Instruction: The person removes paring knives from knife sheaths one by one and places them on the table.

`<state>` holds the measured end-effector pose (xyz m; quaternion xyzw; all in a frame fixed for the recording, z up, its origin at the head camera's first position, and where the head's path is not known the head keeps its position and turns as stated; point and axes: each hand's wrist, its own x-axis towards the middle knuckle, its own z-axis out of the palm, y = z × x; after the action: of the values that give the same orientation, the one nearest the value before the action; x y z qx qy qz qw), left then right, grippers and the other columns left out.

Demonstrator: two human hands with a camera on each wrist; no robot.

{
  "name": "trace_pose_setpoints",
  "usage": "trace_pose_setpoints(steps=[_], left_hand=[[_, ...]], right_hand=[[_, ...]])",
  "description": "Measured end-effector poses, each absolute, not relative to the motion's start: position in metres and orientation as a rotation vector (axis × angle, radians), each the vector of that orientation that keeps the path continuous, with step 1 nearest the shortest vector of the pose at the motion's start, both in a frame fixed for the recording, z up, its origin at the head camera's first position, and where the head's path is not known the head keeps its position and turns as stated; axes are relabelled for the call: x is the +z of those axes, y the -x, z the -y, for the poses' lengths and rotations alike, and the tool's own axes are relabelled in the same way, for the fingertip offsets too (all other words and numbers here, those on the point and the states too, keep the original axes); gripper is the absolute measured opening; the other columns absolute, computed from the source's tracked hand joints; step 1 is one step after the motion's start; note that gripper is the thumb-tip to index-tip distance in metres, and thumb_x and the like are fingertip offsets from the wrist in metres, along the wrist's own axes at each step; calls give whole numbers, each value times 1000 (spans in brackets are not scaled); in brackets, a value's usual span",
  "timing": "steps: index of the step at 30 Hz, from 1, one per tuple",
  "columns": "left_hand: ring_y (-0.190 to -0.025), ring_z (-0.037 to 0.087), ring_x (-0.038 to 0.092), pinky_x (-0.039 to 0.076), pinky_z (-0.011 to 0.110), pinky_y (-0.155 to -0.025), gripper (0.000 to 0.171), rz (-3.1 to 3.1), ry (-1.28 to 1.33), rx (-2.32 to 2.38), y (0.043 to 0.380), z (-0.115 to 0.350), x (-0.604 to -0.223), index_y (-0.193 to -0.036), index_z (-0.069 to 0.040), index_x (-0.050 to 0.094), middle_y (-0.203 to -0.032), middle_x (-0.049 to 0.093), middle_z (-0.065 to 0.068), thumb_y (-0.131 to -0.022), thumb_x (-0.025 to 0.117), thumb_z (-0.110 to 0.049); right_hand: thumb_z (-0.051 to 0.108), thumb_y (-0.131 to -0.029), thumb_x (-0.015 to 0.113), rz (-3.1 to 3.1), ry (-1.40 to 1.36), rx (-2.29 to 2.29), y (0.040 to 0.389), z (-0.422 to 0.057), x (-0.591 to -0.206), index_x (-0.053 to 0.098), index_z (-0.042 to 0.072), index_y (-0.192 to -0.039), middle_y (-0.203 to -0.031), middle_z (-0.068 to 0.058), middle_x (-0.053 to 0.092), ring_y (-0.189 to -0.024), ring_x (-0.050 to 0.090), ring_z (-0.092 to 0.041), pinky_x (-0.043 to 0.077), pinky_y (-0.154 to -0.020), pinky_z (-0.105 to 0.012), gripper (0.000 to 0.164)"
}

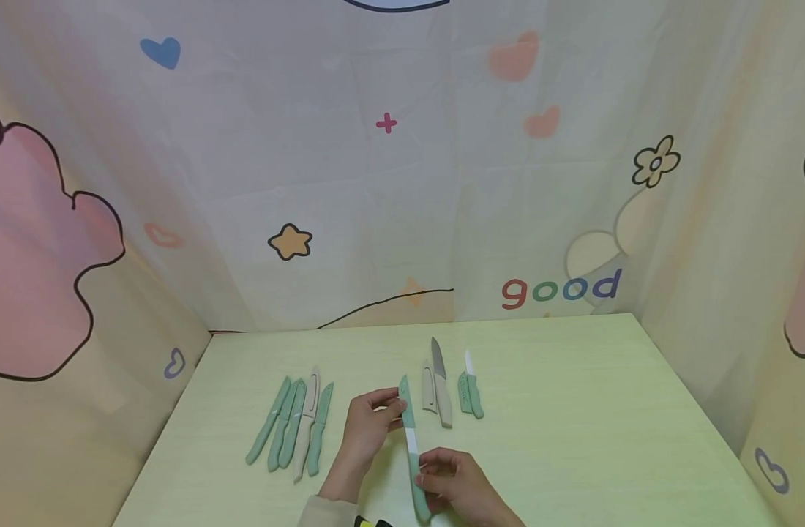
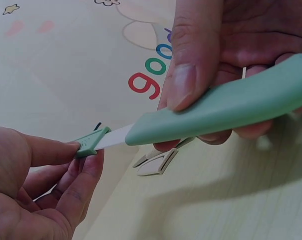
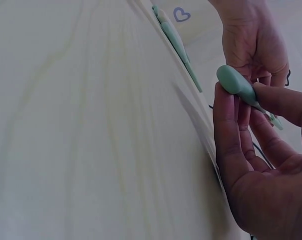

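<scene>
Above the table, my left hand (image 1: 365, 432) pinches a green blade sheath (image 1: 406, 408) between thumb and fingers. My right hand (image 1: 467, 484) grips the green handle (image 1: 416, 487) of a kitchen knife, its thumb lying along the handle in the left wrist view. Between handle and sheath a short stretch of white blade (image 2: 114, 137) shows; the rest of the blade is hidden inside the sheath. In the right wrist view the rounded butt of the handle (image 3: 230, 79) points toward the camera.
Left of the hands lie several green-handled knives (image 1: 276, 432) and a beige knife (image 1: 302, 446), in a row. Beyond the hands are a beige knife with bare grey blade (image 1: 444, 402), its beige sheath (image 1: 429, 388), a small green knife (image 1: 476, 399) and a green sheath (image 1: 465, 395).
</scene>
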<state>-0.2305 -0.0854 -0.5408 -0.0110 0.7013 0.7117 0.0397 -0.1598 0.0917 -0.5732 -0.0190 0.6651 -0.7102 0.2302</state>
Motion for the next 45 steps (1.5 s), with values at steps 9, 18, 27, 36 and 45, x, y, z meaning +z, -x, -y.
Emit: trace_pose_setpoints(steps=[9, 18, 27, 36, 45], left_hand=[[-82, 25, 66, 61, 33, -73, 25, -2144, 53, 2197, 232, 86, -538, -113, 6, 65, -97, 62, 18, -89, 65, -1], [-81, 24, 65, 61, 33, -72, 25, -2155, 88, 2207, 232, 88, -539, -113, 5, 66, -97, 61, 18, -89, 66, -2], [-83, 25, 64, 61, 34, -73, 25, -2167, 118, 2235, 232, 90, -538, -112, 4, 67, -93, 59, 15, -88, 67, -1], [-81, 24, 64, 61, 33, -71, 23, -2160, 157, 2251, 231, 89, -540, -110, 4, 68, -90, 59, 13, -88, 67, 1], [-82, 25, 64, 61, 35, -72, 24, -2163, 162, 2265, 231, 92, -540, -111, 6, 67, -91, 59, 15, -87, 67, 2]], right_hand=[[13, -87, 71, -1845, 66, -1938, 158, -92, -571, 63, -1, -111, -87, -2, 65, -74, 61, -18, 61, -64, -35, 29], [14, -87, 70, -1826, 91, -1951, 154, -93, -571, 63, -3, -111, -86, -2, 64, -74, 61, -18, 61, -63, -34, 30], [13, -86, 71, -1825, 83, -1928, 150, -94, -571, 63, -2, -108, -87, -3, 63, -72, 60, -17, 60, -61, -34, 29], [13, -86, 71, -1830, 85, -1905, 150, -97, -573, 64, -2, -108, -88, -4, 63, -72, 60, -17, 60, -62, -35, 27], [14, -87, 70, -1824, 126, -1893, 149, -98, -573, 64, -2, -108, -86, -3, 63, -70, 60, -17, 60, -60, -34, 27]])
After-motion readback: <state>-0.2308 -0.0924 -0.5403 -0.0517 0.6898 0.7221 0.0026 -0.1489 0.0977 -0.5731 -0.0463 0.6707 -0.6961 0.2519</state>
